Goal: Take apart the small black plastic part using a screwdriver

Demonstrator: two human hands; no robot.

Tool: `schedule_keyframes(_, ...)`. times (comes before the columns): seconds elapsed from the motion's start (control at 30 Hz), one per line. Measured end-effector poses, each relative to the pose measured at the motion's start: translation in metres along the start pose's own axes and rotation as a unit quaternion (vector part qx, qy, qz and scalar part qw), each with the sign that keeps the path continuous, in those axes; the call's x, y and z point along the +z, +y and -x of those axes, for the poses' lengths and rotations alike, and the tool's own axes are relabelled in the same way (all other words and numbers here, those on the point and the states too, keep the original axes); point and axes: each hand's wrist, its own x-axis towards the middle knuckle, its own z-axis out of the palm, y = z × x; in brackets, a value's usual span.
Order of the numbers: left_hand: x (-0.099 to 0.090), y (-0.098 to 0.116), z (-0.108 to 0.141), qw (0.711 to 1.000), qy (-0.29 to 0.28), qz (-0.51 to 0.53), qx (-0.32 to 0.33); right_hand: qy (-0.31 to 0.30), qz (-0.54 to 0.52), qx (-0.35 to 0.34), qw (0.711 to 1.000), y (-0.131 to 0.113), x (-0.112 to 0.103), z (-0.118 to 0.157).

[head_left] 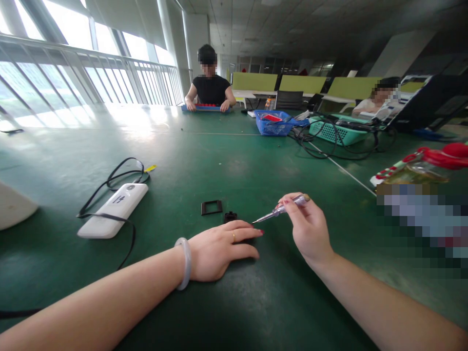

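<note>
In my right hand (309,229) is a slim screwdriver (276,211) with a clear purplish handle, pinched between thumb and fingers. Its thin metal tip points left and down, close to the fingertips of my left hand (219,248). That hand lies low over the green tabletop, palm down, fingers stretched out and somewhat apart. Just beyond its index finger is a small black part (230,216), partly hidden by the hand; whether a finger touches it I cannot tell. A black rectangular frame (211,207) with an open middle lies a little farther off to the left.
On the left lies a white power bank (114,210) marked 14, with a black cable (109,181) looped over it. A blue basket (272,124), a green basket (338,131) and tangled cables stand farther back. A red-lidded bottle (427,168) is at right. Two people sit across the table.
</note>
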Motion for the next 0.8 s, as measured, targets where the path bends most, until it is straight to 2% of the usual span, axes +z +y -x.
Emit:
schedule_keyframes(0.1, 0.000, -0.001, -0.002, 0.999, 0.002, 0.007, -0.046, -0.007, 0.006, -0.004, 1.000, 0.001, 0.000, 0.000)
schedule_keyframes(0.2, 0.003, -0.004, -0.003, 0.998, -0.019, 0.011, -0.058, -0.015, 0.004, -0.003, 1.000, 0.001, 0.000, 0.000)
schedule_keyframes(0.47, 0.001, 0.000, -0.001, 0.999, -0.011, 0.041, -0.001, -0.019, 0.011, -0.003, 1.000, 0.003, -0.001, 0.001)
schedule_keyframes(0.53, 0.000, -0.001, 0.001, 0.999, 0.013, 0.033, -0.017, -0.018, 0.013, -0.004, 1.000, 0.003, -0.001, 0.000)
schedule_keyframes(0.63, 0.000, -0.004, 0.004, 0.994, 0.084, 0.033, -0.061, -0.019, 0.015, -0.005, 1.000, 0.003, -0.001, -0.001)
schedule_keyframes(0.8, 0.004, -0.011, 0.006, 0.969, 0.195, 0.029, -0.146, -0.023, 0.023, -0.009, 0.999, 0.003, -0.001, 0.000)
